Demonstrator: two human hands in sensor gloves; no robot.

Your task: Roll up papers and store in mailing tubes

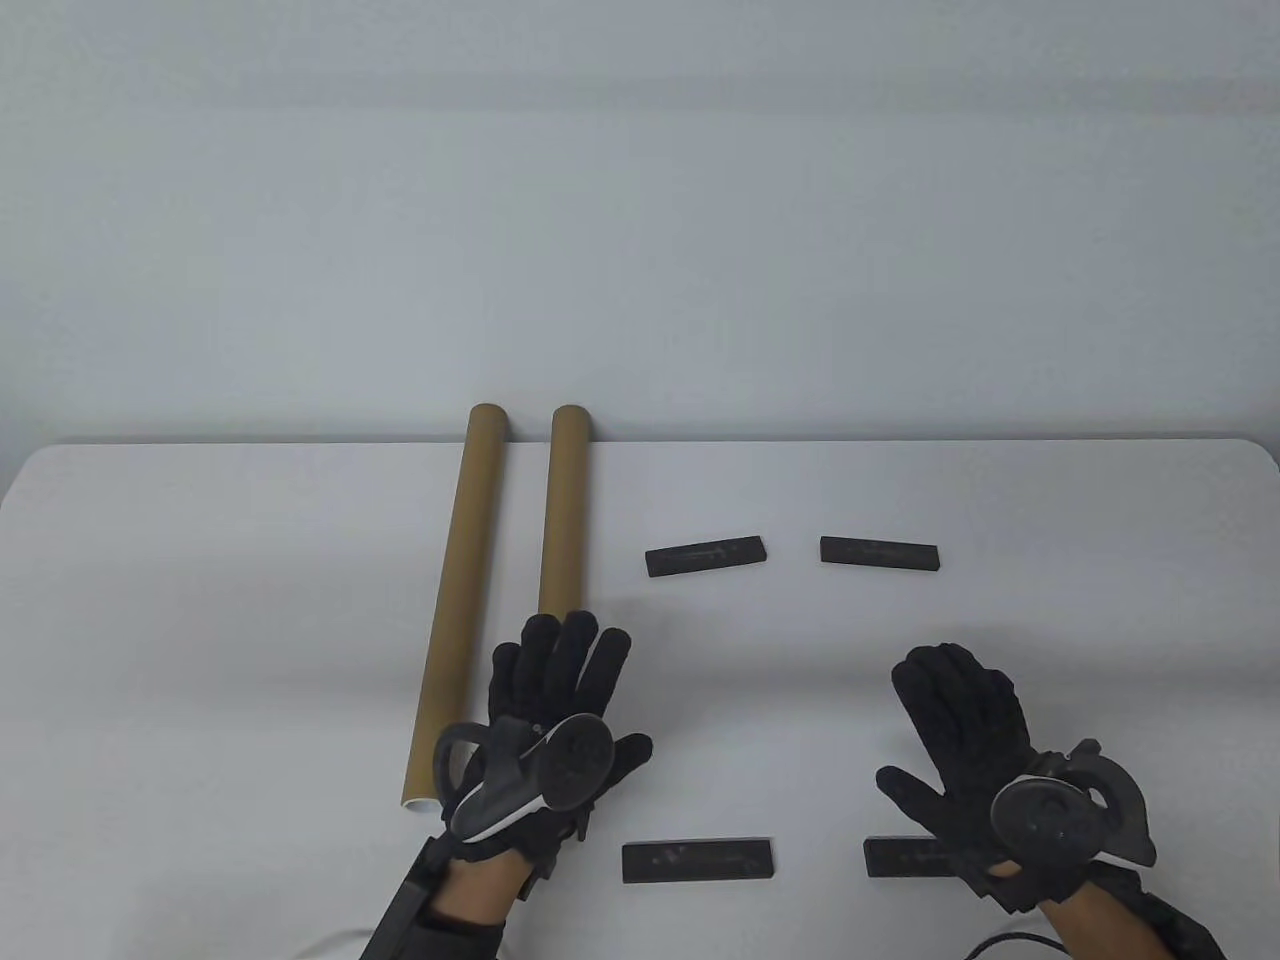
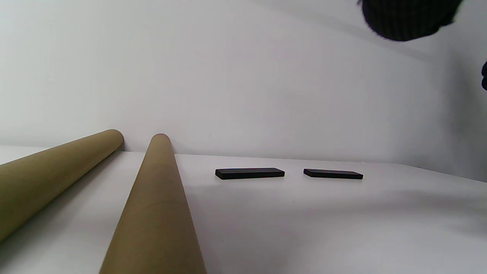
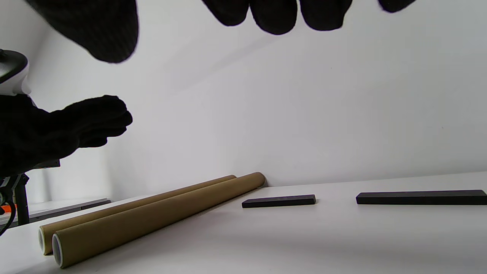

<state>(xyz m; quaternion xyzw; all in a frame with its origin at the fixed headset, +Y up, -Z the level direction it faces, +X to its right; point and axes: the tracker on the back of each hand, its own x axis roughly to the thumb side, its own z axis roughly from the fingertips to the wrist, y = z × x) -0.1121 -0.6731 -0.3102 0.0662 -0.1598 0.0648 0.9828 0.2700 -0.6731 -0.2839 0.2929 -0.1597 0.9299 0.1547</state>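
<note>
I am hovering both hands over the white tabletop (image 1: 200, 600), and I judge the task barely begun. My left hand (image 1: 555, 715) is spread flat with fingers apart, its grip holding nothing, above the near end of the right mailing tube (image 1: 562, 510). My right hand (image 1: 965, 735) is likewise open and empty, near the front-right black bar (image 1: 905, 858). The left mailing tube (image 1: 455, 610) is lying just beside the right one, both running away toward the wall. Four black bars are marking a rectangle; the far-left bar (image 1: 705, 556), far-right bar (image 1: 879, 553) and front-left bar (image 1: 698, 860) are lying flat. Whether a white sheet is lying between them, I cannot tell. Rolling and storing are still ahead.
</note>
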